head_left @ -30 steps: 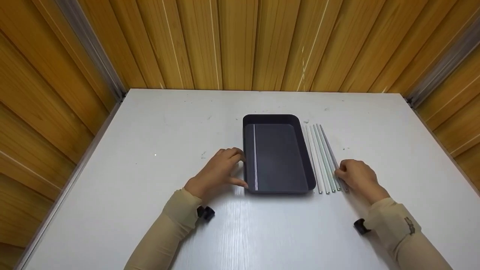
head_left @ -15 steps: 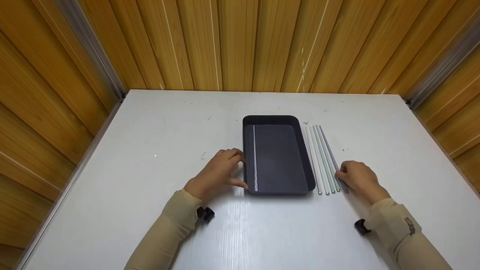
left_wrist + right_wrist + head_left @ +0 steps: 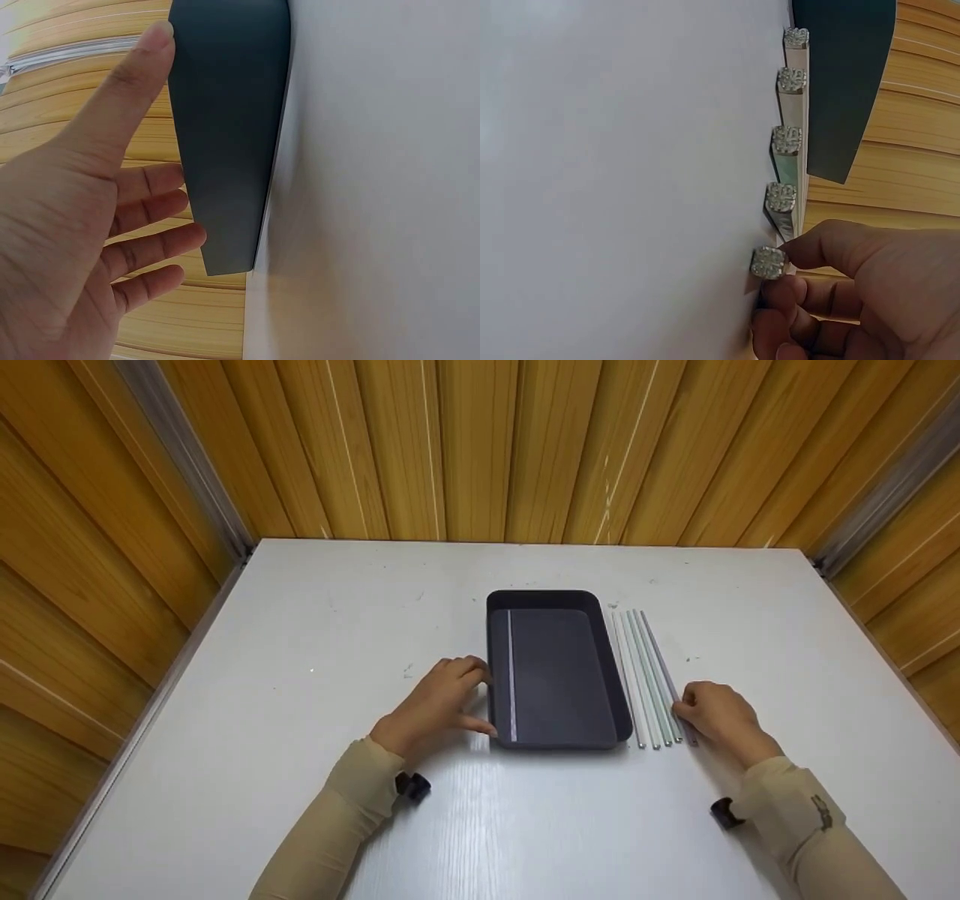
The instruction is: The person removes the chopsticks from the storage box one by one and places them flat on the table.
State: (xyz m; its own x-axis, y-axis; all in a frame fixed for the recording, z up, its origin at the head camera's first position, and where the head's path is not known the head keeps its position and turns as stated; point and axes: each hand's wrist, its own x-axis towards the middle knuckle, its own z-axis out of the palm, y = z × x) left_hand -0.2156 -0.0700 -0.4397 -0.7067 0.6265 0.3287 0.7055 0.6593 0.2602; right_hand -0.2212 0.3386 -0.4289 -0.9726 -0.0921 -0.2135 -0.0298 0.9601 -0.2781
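Note:
A dark rectangular tray (image 3: 562, 682) lies on the table with one thin pale stick (image 3: 511, 682) along the left side of its floor. My left hand (image 3: 431, 697) rests against the tray's left side, fingers spread and fairly straight. Its thumb (image 3: 146, 64) touches the edge of the tray wall in the left wrist view. Right of the tray, several thin whitish and greenish sticks (image 3: 645, 682) lie side by side. With thumb and index finger, my right hand (image 3: 720, 716) pinches the rightmost, purplish stick (image 3: 769, 262) near its glittery end. Its other fingers are curled.
The white tabletop (image 3: 360, 607) runs back to a wood-patterned wall (image 3: 480, 450). Side panels (image 3: 67, 645) of the same pattern stand left and right. A small black wrist camera (image 3: 414, 786) hangs below the left sleeve, another wrist camera (image 3: 724, 814) below the right.

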